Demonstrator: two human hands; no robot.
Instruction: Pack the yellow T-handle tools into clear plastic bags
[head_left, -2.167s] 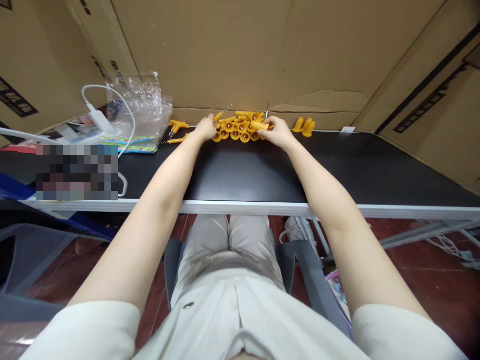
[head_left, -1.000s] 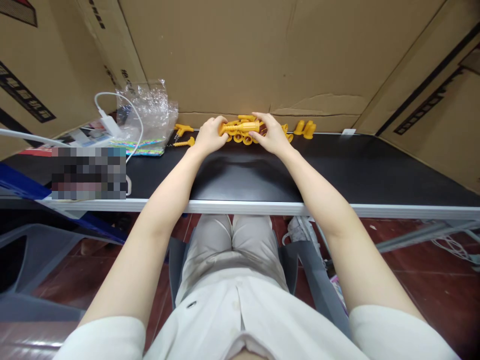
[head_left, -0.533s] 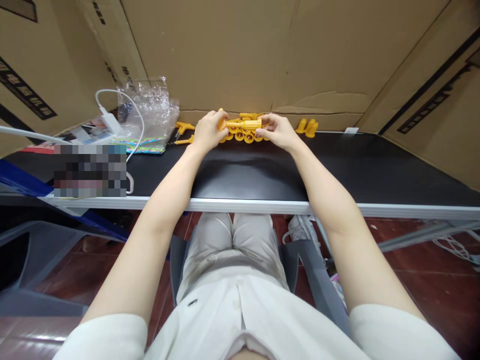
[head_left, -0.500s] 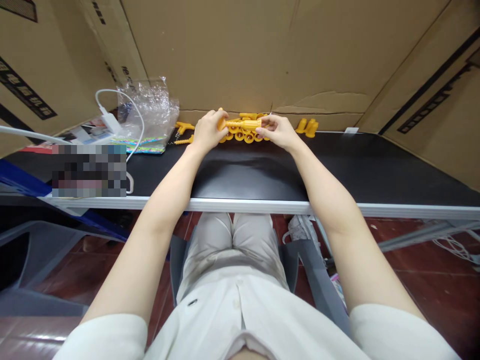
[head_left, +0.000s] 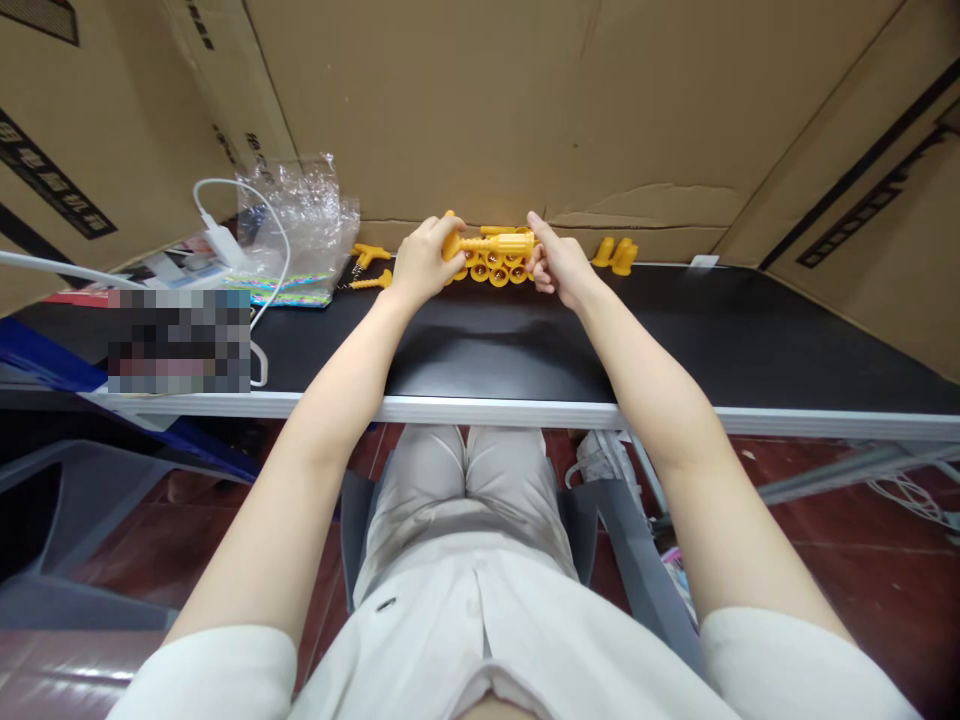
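My left hand (head_left: pixel 426 258) is closed around the T-shaped handle of a yellow corkscrew-like tool, held level above the back of the table. The tool's ribbed yellow sleeve (head_left: pixel 516 244) points right. At the sleeve's right end is my right hand (head_left: pixel 559 262), its thumb stretched upward and its fingers curled below. The exact contact there is partly hidden. Several round yellow sleeves with hollow ends (head_left: pixel 498 276) lie just beneath. Left of my left hand lie a yellow T-handle with a dark spiral (head_left: pixel 370 255) and another yellow piece (head_left: pixel 369 283).
Two yellow sleeves (head_left: pixel 622 256) stand at the back right near a white tag (head_left: pixel 703 262). A clear plastic bag (head_left: pixel 296 235), a white cable (head_left: pixel 281 225) and a blurred item (head_left: pixel 178 342) are at the left. Cardboard walls (head_left: pixel 480 110) enclose the black tabletop (head_left: pixel 499 350).
My right thumb has moved up from its pinch on the sleeve's end, and the fingers have curled below it. The tool has shifted slightly right; my left hand keeps its hold.
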